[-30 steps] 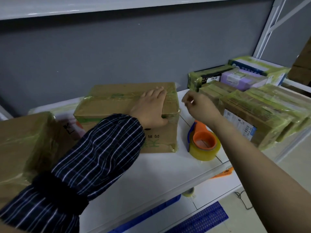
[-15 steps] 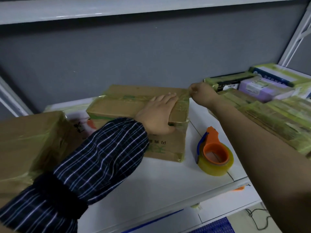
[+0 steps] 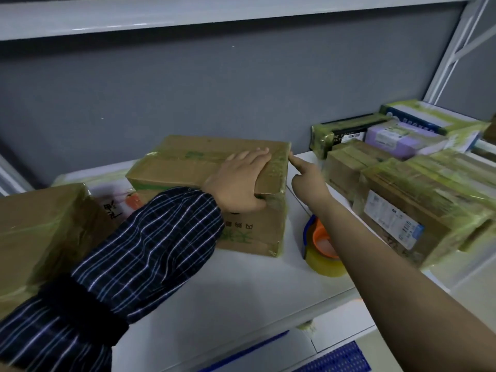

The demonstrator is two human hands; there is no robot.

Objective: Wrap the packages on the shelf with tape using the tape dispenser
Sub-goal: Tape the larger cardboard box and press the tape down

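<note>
A brown cardboard box (image 3: 198,162), wrapped in yellowish clear tape, stands on the white shelf (image 3: 241,288). My left hand (image 3: 239,181) lies flat on the box's top near its right end, fingers straight, thumb over the front edge. My right hand (image 3: 308,178) is just right of the box, and its straight index fingertip touches the upper right edge; the other fingers are curled and hold nothing. The tape dispenser (image 3: 319,248), orange and blue with a yellowish roll, sits on the shelf right of the box, partly behind my right forearm.
A large taped package (image 3: 40,237) fills the left front. Several taped packages (image 3: 408,208) are stacked at the right. The upper shelf (image 3: 214,12) runs overhead, a grey wall stands behind, and a blue crate (image 3: 338,358) shows below the shelf edge.
My right hand went from above the dispenser to the box's far right corner, then slid slightly forward along the right edge with the index finger out. My left hand stayed on the box.
</note>
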